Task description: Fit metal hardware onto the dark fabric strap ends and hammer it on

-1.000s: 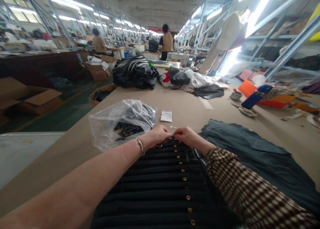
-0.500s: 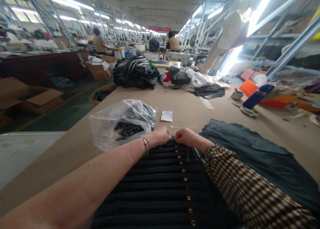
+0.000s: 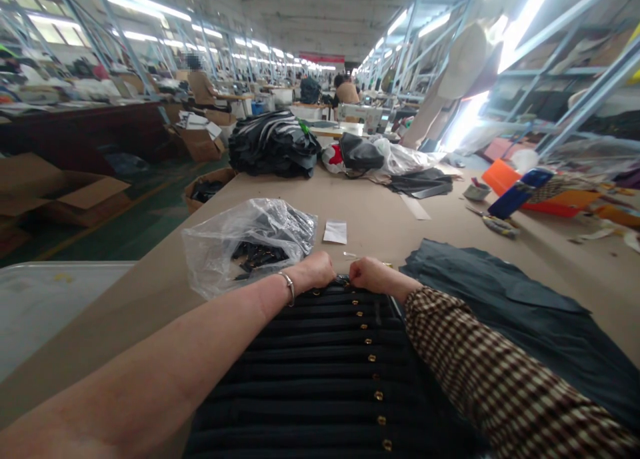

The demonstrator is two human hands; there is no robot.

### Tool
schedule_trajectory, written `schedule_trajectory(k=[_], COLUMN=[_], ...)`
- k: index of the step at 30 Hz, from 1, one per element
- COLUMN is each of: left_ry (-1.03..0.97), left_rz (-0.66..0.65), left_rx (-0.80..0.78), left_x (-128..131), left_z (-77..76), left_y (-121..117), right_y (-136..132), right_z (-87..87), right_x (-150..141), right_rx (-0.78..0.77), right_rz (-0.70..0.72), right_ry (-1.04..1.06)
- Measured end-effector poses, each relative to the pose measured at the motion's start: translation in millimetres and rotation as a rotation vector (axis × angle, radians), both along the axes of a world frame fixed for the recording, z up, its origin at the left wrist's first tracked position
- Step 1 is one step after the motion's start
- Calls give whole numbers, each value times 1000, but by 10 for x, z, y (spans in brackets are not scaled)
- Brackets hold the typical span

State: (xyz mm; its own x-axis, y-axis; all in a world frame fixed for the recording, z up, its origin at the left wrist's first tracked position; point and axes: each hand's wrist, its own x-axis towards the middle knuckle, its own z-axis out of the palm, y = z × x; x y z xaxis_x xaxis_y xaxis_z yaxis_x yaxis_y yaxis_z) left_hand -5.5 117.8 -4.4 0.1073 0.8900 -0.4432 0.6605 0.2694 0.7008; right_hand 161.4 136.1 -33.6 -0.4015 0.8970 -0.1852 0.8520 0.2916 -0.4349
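Rows of black fabric strips (image 3: 300, 372) lie side by side in front of me, most with a small gold-coloured metal fitting. At their far end, a dark strip (image 3: 342, 280) spans the short gap between my hands. My left hand (image 3: 318, 271) is closed on its left part, fingers pinched and mostly hidden from above. Close by on the right, my right hand (image 3: 369, 275) pinches the same strip. A clear plastic bag (image 3: 210, 245) holding black pieces with gold bits lies open beside my left wrist.
A white paper (image 3: 335, 232) lies beyond my hands on the brown table (image 3: 360, 199). Dark sheet material (image 3: 490, 292) spreads at right, near scissors (image 3: 495, 225) and an orange tray (image 3: 560, 199). Stacked dark pieces (image 3: 273, 142) stand at the back. Cardboard boxes (image 3: 90, 192) are left; people sit farther off.
My hands have drawn slightly apart, the left one moving a little left, so more of the dark strip shows between them. The view has shifted slightly.
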Motion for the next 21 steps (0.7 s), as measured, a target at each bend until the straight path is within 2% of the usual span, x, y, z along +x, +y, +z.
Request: schedule_trajectory(k=[4, 6, 9, 12, 14, 17, 19, 21], left_ry=[-9, -75, -198, -284, -323, -376, -406, -422], left_rz=[29, 70, 145, 221, 265, 284, 273, 262], left_rx=[-3, 19, 42, 38, 35, 14, -15, -40], left_x=[-69, -62, -3, 57, 78, 99, 118, 135], left_z=[61, 83, 91, 89, 98, 136, 164, 181], left_y=[-18, -34, -65, -97, -121, -161, -185, -194], right_y=[-217, -380, -579, -640, -625, -593, -588, -590], right_z=[125, 159, 144, 93, 74, 109, 170, 236], right_x=[-99, -201, -370, -490, -530, -538, -516, -471], right_rx=[148, 172, 193, 195, 117, -93, -222, -289], right_rz=[-30, -4, 9, -66, -113, -169, -189, -198], right_ry=[112, 265, 547, 717, 839, 979, 1018, 1013])
